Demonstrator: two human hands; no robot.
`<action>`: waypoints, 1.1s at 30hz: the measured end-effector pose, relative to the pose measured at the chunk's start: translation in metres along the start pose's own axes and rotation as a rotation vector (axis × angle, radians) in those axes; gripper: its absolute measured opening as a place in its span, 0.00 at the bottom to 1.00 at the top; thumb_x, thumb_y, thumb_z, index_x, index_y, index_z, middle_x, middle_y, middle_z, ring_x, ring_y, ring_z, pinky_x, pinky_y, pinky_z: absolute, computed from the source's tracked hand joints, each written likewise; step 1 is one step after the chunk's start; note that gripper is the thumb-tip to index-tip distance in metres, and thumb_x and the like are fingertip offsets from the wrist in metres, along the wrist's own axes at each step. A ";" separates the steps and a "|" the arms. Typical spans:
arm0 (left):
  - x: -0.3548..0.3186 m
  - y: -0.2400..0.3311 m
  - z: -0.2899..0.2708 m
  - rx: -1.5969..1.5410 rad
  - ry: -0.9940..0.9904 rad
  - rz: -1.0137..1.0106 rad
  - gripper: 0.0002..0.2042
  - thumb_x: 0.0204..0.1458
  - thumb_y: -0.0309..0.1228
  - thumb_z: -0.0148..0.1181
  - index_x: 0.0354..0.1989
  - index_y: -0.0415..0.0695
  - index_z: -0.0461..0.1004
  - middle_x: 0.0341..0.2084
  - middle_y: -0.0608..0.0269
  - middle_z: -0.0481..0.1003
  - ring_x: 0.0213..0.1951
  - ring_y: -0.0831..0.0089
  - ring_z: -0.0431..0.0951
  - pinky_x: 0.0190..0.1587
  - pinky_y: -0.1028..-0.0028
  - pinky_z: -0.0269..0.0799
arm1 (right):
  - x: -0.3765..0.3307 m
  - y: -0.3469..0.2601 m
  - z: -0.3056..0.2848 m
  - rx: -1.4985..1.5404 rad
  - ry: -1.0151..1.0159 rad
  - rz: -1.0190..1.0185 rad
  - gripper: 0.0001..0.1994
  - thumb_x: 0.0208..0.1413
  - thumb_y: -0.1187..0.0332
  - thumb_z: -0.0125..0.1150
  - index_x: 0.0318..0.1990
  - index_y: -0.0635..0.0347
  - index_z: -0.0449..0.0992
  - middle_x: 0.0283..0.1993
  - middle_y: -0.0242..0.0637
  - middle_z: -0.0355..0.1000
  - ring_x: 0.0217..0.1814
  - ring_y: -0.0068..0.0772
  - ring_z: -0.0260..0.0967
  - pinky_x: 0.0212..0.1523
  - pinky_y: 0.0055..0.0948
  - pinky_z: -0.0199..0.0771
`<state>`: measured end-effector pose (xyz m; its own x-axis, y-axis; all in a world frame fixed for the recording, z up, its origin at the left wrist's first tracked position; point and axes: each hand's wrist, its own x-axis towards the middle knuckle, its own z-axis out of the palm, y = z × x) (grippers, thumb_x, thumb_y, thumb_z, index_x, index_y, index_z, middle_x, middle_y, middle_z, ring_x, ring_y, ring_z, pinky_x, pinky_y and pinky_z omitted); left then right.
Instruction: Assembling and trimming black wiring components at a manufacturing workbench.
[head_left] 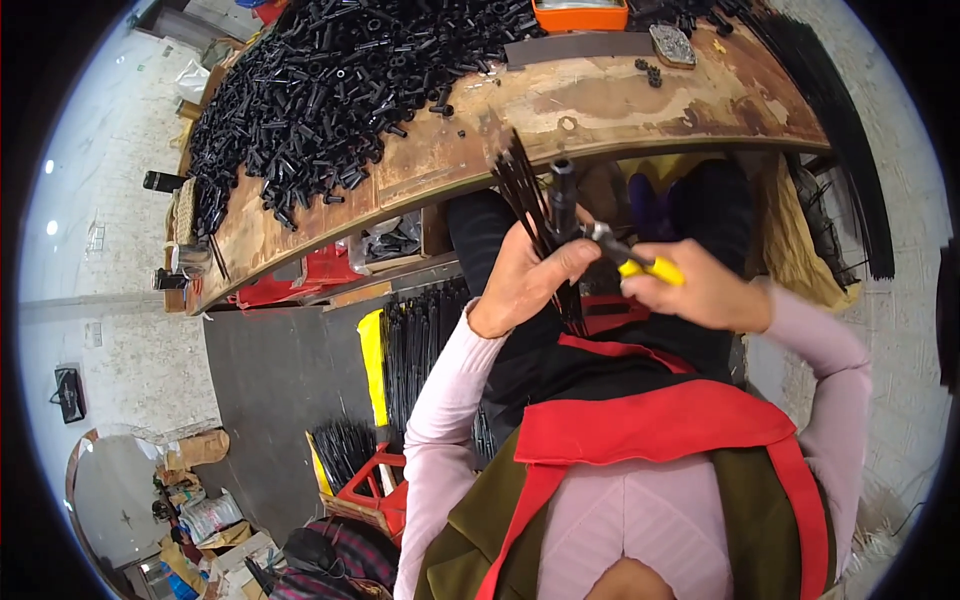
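Right now the left hand (525, 275) is closed around a bundle of thin black rods (530, 205), while the right hand (700, 290) squeezes yellow-handled pliers (625, 255) onto a black tube (563, 195); steadying both helps. Beyond lies the wooden desk (600, 100), crowded by a heap of black tubes (330, 90).

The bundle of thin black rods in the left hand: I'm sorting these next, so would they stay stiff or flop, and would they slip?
The bundle of thin black rods probably stays fairly stiff: the strands stand straight above the left hand. They fan apart at the top, so single ones may slide out of a loose grip. They look light for their length.
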<state>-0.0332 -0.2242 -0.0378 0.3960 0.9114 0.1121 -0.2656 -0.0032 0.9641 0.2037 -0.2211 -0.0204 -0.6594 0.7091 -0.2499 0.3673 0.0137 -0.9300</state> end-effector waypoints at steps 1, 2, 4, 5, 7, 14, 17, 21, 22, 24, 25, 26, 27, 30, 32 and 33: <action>-0.005 0.001 0.004 0.038 0.000 -0.025 0.08 0.59 0.29 0.60 0.40 0.39 0.70 0.21 0.72 0.67 0.24 0.84 0.64 0.27 0.81 0.60 | -0.003 0.009 0.015 0.088 0.025 -0.014 0.08 0.62 0.67 0.57 0.37 0.64 0.73 0.22 0.28 0.67 0.24 0.15 0.61 0.26 0.19 0.63; -0.004 0.001 0.005 0.035 -0.004 -0.025 0.08 0.59 0.29 0.60 0.40 0.39 0.70 0.21 0.72 0.67 0.24 0.84 0.64 0.27 0.81 0.60 | -0.006 0.012 0.014 0.087 0.029 -0.011 0.08 0.62 0.67 0.57 0.37 0.64 0.73 0.22 0.28 0.67 0.24 0.15 0.61 0.26 0.19 0.63; -0.003 0.004 0.004 -0.009 -0.019 -0.042 0.09 0.59 0.30 0.61 0.40 0.39 0.70 0.20 0.72 0.67 0.24 0.84 0.64 0.27 0.81 0.60 | -0.005 0.006 0.011 0.188 0.013 0.042 0.10 0.64 0.67 0.54 0.38 0.66 0.73 0.24 0.30 0.69 0.24 0.16 0.64 0.26 0.19 0.66; -0.001 0.005 0.003 0.001 -0.022 -0.037 0.09 0.59 0.30 0.60 0.40 0.38 0.69 0.20 0.72 0.67 0.24 0.84 0.64 0.27 0.81 0.61 | -0.003 -0.002 0.000 0.085 -0.044 0.047 0.12 0.66 0.65 0.51 0.42 0.67 0.74 0.28 0.34 0.73 0.27 0.20 0.69 0.29 0.20 0.69; -0.002 0.001 0.004 -0.028 -0.010 -0.013 0.09 0.59 0.30 0.60 0.41 0.39 0.69 0.20 0.71 0.67 0.24 0.84 0.65 0.27 0.81 0.61 | -0.002 -0.012 -0.010 0.129 -0.089 0.041 0.13 0.66 0.65 0.51 0.44 0.68 0.74 0.30 0.35 0.75 0.29 0.21 0.71 0.32 0.21 0.70; -0.003 0.002 -0.002 -0.061 -0.022 0.018 0.10 0.59 0.29 0.60 0.42 0.39 0.67 0.20 0.71 0.67 0.23 0.84 0.65 0.27 0.81 0.60 | -0.001 -0.045 -0.026 0.327 -0.302 0.260 0.18 0.69 0.60 0.45 0.42 0.68 0.74 0.33 0.41 0.76 0.31 0.28 0.76 0.37 0.25 0.75; 0.001 0.003 -0.003 -0.059 -0.017 0.028 0.10 0.59 0.29 0.60 0.42 0.40 0.67 0.20 0.71 0.67 0.23 0.84 0.65 0.27 0.81 0.60 | 0.000 -0.045 -0.026 0.305 -0.311 0.255 0.18 0.69 0.59 0.43 0.35 0.66 0.72 0.28 0.37 0.73 0.26 0.26 0.74 0.31 0.23 0.73; 0.011 0.006 0.002 -0.022 -0.019 -0.037 0.08 0.58 0.27 0.60 0.40 0.40 0.67 0.20 0.71 0.67 0.23 0.84 0.65 0.26 0.80 0.60 | -0.002 -0.039 -0.030 0.324 -0.282 0.223 0.19 0.69 0.58 0.45 0.29 0.63 0.68 0.21 0.31 0.66 0.18 0.19 0.63 0.20 0.20 0.62; 0.017 0.007 0.006 0.010 -0.019 -0.077 0.07 0.57 0.26 0.59 0.39 0.40 0.68 0.20 0.72 0.68 0.23 0.85 0.65 0.26 0.80 0.60 | -0.005 -0.038 -0.039 0.340 -0.268 0.304 0.19 0.69 0.58 0.46 0.29 0.64 0.68 0.21 0.31 0.65 0.17 0.18 0.61 0.18 0.20 0.60; 0.021 0.009 0.012 -0.033 0.058 -0.090 0.06 0.56 0.23 0.58 0.39 0.40 0.69 0.21 0.72 0.69 0.24 0.85 0.65 0.27 0.81 0.61 | -0.003 -0.046 -0.056 0.291 -0.310 0.346 0.19 0.68 0.57 0.48 0.29 0.64 0.69 0.19 0.29 0.63 0.15 0.16 0.57 0.16 0.20 0.55; 0.027 0.006 0.011 -0.015 0.067 -0.097 0.06 0.55 0.23 0.58 0.40 0.40 0.69 0.22 0.71 0.69 0.24 0.85 0.66 0.27 0.81 0.61 | -0.001 -0.049 -0.066 0.243 -0.329 0.338 0.20 0.68 0.56 0.48 0.29 0.63 0.70 0.19 0.28 0.63 0.15 0.15 0.57 0.16 0.20 0.55; 0.036 0.003 0.014 0.003 0.069 -0.062 0.12 0.55 0.22 0.58 0.48 0.38 0.69 0.24 0.70 0.69 0.25 0.85 0.67 0.29 0.82 0.62 | 0.005 -0.046 -0.081 0.139 -0.303 0.334 0.16 0.65 0.59 0.54 0.31 0.64 0.71 0.20 0.32 0.66 0.15 0.25 0.60 0.19 0.25 0.61; 0.046 0.005 0.018 -0.021 0.074 -0.030 0.16 0.55 0.22 0.58 0.52 0.37 0.68 0.24 0.70 0.69 0.26 0.84 0.67 0.29 0.82 0.63 | 0.008 -0.033 -0.094 0.133 -0.272 0.341 0.16 0.65 0.59 0.54 0.31 0.64 0.71 0.20 0.32 0.66 0.15 0.25 0.60 0.19 0.25 0.61; 0.078 0.000 0.009 -0.044 0.136 0.011 0.22 0.56 0.24 0.56 0.60 0.34 0.62 0.25 0.70 0.67 0.27 0.82 0.66 0.31 0.80 0.63 | 0.033 0.011 -0.144 -0.574 0.314 -0.390 0.11 0.50 0.71 0.66 0.38 0.64 0.72 0.33 0.45 0.72 0.34 0.49 0.71 0.35 0.37 0.71; 0.102 -0.008 0.004 -0.069 0.165 -0.004 0.21 0.58 0.25 0.54 0.59 0.33 0.61 0.25 0.69 0.66 0.27 0.81 0.65 0.31 0.80 0.62 | 0.059 0.038 -0.200 -0.637 0.538 -0.400 0.13 0.47 0.75 0.65 0.42 0.63 0.74 0.37 0.46 0.73 0.40 0.52 0.72 0.41 0.37 0.71; 0.111 -0.010 0.000 -0.082 0.150 -0.022 0.21 0.58 0.25 0.54 0.59 0.33 0.62 0.25 0.69 0.66 0.27 0.81 0.65 0.31 0.80 0.61 | 0.075 0.044 -0.228 -0.716 0.608 -0.406 0.11 0.48 0.74 0.63 0.41 0.61 0.74 0.36 0.45 0.74 0.39 0.51 0.72 0.40 0.39 0.72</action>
<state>0.0133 -0.1231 -0.0346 0.2686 0.9621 0.0479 -0.3315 0.0457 0.9423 0.3201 -0.0065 -0.0190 -0.4500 0.7919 0.4128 0.6278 0.6093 -0.4845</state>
